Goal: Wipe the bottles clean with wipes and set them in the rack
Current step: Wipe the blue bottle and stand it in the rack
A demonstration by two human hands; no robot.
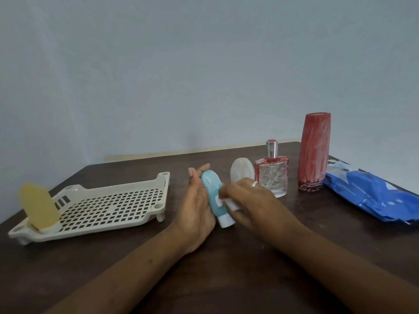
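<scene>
The blue bottle is up off the table, between the two hands in the middle. It is a small squeezy one, pale blue with whitish streaks down its side, tilted with its rounded end away and its white cap towards the person. The left hand holds it against the palm, fingers bent lightly past the far end. The right hand, with a ring on it, is bunched on a white wipe and presses it to the bottle's side.

Most of the wipe is buried under those fingers, and the left thumb is out of sight behind the bottle. A white bottle stands half hidden behind the right hand, just beside a glass bottle and a tall red bottle smeared white. The blue pack of wipes runs off the right edge, its print too small to read. A yellow bottle, blurred, stands cap-down in the near corner of the rack on the left.
</scene>
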